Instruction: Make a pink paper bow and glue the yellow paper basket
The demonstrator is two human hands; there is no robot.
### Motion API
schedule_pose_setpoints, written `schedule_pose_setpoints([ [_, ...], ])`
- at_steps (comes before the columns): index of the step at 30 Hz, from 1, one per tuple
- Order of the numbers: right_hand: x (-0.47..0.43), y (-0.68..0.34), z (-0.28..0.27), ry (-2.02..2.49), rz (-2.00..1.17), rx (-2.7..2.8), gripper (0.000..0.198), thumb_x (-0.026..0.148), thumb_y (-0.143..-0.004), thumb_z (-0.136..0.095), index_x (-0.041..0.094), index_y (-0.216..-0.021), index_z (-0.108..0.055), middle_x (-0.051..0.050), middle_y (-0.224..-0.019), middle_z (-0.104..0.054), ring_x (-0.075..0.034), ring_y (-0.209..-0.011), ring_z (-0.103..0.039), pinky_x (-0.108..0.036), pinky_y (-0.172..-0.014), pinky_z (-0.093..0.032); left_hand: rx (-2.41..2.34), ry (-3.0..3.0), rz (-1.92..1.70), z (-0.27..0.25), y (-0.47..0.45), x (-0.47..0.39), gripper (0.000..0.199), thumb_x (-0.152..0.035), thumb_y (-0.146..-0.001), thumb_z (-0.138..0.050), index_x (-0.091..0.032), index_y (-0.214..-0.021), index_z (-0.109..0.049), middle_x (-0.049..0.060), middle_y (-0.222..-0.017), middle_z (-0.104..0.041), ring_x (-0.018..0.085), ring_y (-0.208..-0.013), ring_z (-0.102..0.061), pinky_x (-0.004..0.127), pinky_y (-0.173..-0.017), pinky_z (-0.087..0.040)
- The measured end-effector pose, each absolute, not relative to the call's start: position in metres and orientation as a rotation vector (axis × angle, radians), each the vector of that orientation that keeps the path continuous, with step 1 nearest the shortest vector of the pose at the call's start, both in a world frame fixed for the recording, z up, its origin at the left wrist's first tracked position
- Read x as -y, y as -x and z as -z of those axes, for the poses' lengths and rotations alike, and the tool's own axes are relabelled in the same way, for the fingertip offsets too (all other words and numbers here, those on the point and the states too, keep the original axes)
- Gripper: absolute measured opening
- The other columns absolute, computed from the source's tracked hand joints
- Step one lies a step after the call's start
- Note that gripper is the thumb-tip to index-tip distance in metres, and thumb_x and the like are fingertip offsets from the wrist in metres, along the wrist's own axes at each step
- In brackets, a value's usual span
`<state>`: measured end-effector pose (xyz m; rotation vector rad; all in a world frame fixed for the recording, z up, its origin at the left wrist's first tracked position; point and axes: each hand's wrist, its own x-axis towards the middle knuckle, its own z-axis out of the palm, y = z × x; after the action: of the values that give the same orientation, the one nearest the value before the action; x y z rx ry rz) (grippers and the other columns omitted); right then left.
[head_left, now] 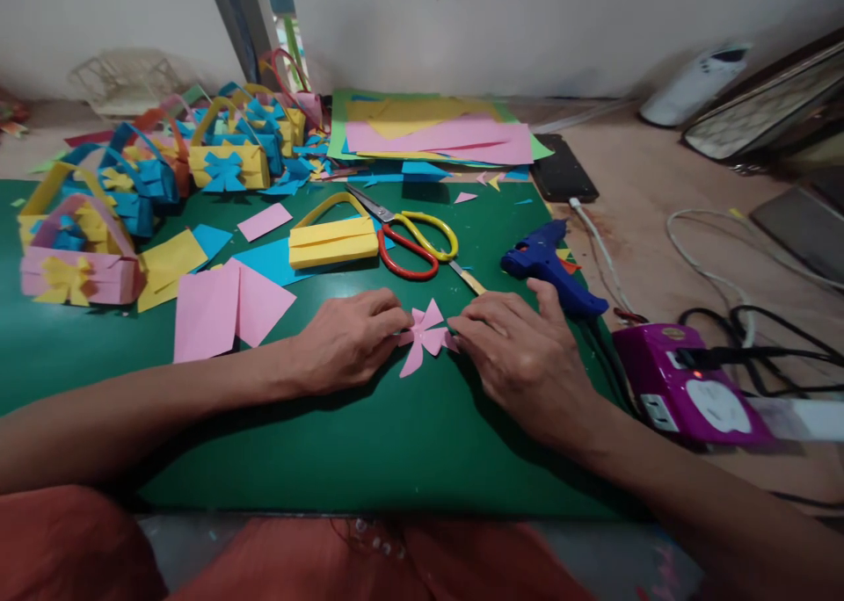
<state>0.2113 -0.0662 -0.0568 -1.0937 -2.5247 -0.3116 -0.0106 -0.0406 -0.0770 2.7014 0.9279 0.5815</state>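
Note:
A pink paper bow cutout [430,341] lies on the green board [369,460] between my two hands. The fingers of my left hand [360,337] pinch its left tip. On the other side, my right hand [520,346] has its fingertips closed on the right tip, with the thumb hidden from sight. Just beyond the hands are scissors [422,276] with red and yellow handles, and a small knife-like tool [469,279] partly under them. A yellow paper basket [334,242] with a handle sits left of the scissors.
Finished paper baskets [228,168] with bows crowd the back left. Pink paper pieces [206,314] lie near my left forearm. Coloured sheets [439,135] are stacked at the back. To the right are a blue glue gun [554,263], a black phone [563,168] and a purple power strip [686,390] with cords.

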Motion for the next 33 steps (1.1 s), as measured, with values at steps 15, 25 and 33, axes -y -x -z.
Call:
schedule_pose_setpoints([
  [15,0.063,-0.200,0.070,0.969,0.048,2.431,0.020,0.016,-0.089,-0.052,0.015,-0.071,-0.061,-0.005,-0.071,-0.065,-0.018,-0.073,-0.060,-0.045,-0.085,-0.036,-0.881,-2.810,-0.582,0.083,0.011,0.041,0.025,-0.023,-0.094,-0.041,-0.017,-0.091,-0.066,0.006,-0.091,-0.063,0.016,-0.082,-0.059,0.025,-0.064,-0.046],
  [25,0.063,-0.199,0.071,1.019,-0.089,2.404,0.015,0.012,-0.088,-0.052,0.016,-0.078,-0.062,-0.005,-0.075,-0.064,-0.018,-0.077,-0.058,-0.042,-0.080,-0.036,-0.867,-2.847,-0.622,0.083,0.012,0.043,0.024,-0.022,-0.094,-0.041,-0.017,-0.086,-0.063,0.006,-0.090,-0.063,0.016,-0.079,-0.058,0.025,-0.061,-0.045],
  [33,0.065,-0.200,0.066,0.995,-0.094,2.454,0.011,0.018,-0.087,-0.056,0.015,-0.082,-0.066,-0.007,-0.078,-0.065,-0.021,-0.082,-0.059,-0.046,-0.085,-0.037,-0.781,-2.914,-0.683,0.088,0.013,0.043,0.018,-0.018,-0.091,-0.047,-0.017,-0.084,-0.063,0.006,-0.102,-0.063,0.017,-0.081,-0.052,0.026,-0.061,-0.044],
])
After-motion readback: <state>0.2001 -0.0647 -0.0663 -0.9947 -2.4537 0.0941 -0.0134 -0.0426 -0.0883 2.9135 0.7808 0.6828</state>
